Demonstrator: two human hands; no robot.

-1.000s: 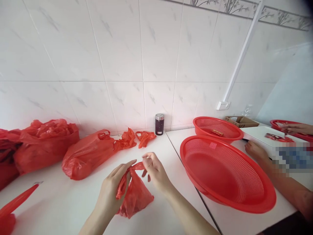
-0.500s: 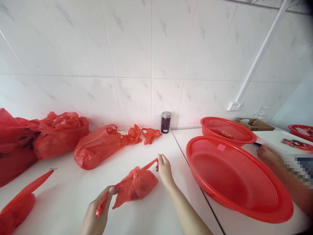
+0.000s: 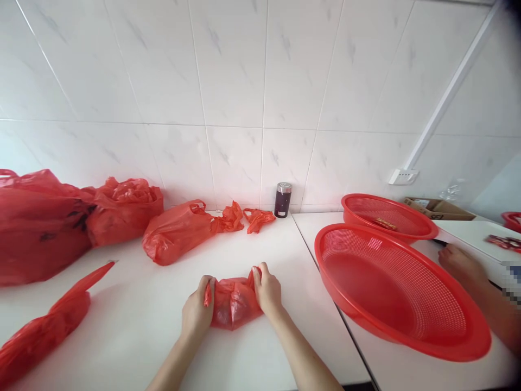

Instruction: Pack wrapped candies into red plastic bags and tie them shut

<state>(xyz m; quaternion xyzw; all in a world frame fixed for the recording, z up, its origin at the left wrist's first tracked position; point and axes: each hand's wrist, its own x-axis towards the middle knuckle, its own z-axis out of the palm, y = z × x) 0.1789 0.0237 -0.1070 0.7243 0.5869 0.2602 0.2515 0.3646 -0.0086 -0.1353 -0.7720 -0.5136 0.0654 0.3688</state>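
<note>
The white table (image 3: 134, 331) is the broadest thing here, and its smooth top could let a light load skid if I pulled harder from one side than the other; the dark seam along its right edge might catch loose plastic dragged across it. Just beyond that seam sits the front red plastic colander (image 3: 370, 288), its rim near my right forearm, so a wide sweep of the elbow could knock it towards the other person's arm (image 3: 484, 293). The bulky red bag with black print (image 3: 40, 233) slumps against the wall on my far left, well out of reach of a slip. Nearer, the long red bag with a narrowed neck (image 3: 61, 326) lies where a broad swing of my left arm might brush it. The small red plastic bag (image 3: 234, 307) is right in front of me, low over the table between my hands, a dark, lumpy content showing through. My left hand (image 3: 198, 307) and right hand (image 3: 268, 290) each have fingers curled in, gripping bunched film at opposite ends. If I stretch it too hard, I judge the thin wall could split over those lumps; if I hold too loosely, the slick, crumpled ends could slide from under my thumbs.
</note>
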